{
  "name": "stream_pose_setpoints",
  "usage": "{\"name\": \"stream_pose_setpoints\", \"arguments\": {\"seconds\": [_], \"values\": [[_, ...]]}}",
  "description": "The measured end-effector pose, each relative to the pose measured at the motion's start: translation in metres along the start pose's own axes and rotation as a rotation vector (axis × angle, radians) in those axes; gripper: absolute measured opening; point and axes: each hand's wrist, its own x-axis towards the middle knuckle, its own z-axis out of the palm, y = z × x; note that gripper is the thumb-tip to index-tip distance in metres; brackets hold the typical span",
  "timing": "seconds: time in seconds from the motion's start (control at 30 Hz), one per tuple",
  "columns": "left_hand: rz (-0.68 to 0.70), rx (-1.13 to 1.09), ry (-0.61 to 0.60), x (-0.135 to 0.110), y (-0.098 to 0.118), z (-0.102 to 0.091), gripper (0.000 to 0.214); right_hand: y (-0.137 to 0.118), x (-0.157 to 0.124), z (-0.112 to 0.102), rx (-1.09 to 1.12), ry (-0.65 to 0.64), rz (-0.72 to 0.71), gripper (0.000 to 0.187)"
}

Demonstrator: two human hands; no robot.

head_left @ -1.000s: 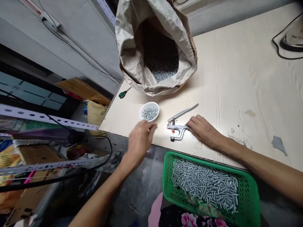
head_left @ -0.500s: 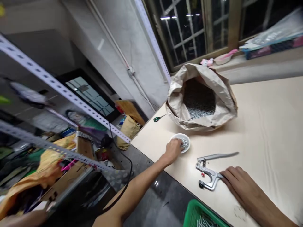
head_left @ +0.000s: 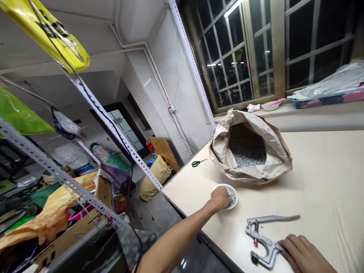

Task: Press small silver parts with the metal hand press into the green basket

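Pale wood-grain table [head_left: 327, 182]. On it: open paper sack [head_left: 280, 167] at the back, filled with small metal parts, probably screws; white dish [head_left: 236, 195] near the front edge; metal pliers [head_left: 269, 248] closer in; green-handled scissors [head_left: 198, 163] by the left edge.

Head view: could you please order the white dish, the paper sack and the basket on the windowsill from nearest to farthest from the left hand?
1. White dish: under the left hand, touching.
2. Paper sack: just behind the dish.
3. Basket: far right, on the windowsill.

No legible txt, labels or nos. anywhere.
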Motion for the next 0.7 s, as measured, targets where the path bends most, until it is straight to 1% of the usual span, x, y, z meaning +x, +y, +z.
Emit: {"name": "stream_pose_setpoints", "arguments": {"seconds": [0.1,0.17,0.23,0.3,0.4,0.47,0.5,0.57,0.63,0.7], "values": [[0.042,-0.003,0.032,0.000,0.000,0.000,0.015,-0.017,0.012,-0.019,-0.002,-0.033,0.058,0.014],[0.078,-0.009,0.056,0.001,-0.001,0.001,0.018,-0.029,0.023,-0.034,-0.038,-0.073,0.114,0.014],[0.114,-0.013,0.087,0.001,-0.001,0.001,0.022,-0.038,0.032,-0.045,-0.072,-0.115,0.126,0.016],[0.155,-0.012,0.111,0.001,-0.003,-0.001,0.028,-0.041,0.038,-0.051,-0.101,-0.141,0.153,0.015],[0.260,-0.013,0.256,-0.002,-0.004,-0.008,0.033,-0.039,0.038,-0.050,-0.119,-0.170,0.178,0.013],[0.296,-0.046,0.307,-0.009,-0.004,-0.012,0.030,-0.036,0.036,-0.048,-0.125,-0.191,0.188,0.011],[0.295,-0.089,0.303,-0.014,-0.002,-0.014,0.028,-0.036,0.036,-0.048,-0.127,-0.203,0.191,0.011],[0.276,-0.239,0.250,-0.030,0.003,-0.013,0.024,-0.035,0.035,-0.048,-0.132,-0.229,0.199,0.011],[0.248,-0.433,0.141,-0.049,0.011,-0.008,0.023,-0.035,0.035,-0.049,-0.131,-0.250,0.202,0.013],[0.216,-0.596,-0.001,-0.067,0.017,0.003,0.026,-0.034,0.036,-0.050,-0.129,-0.266,0.207,0.014]]}}
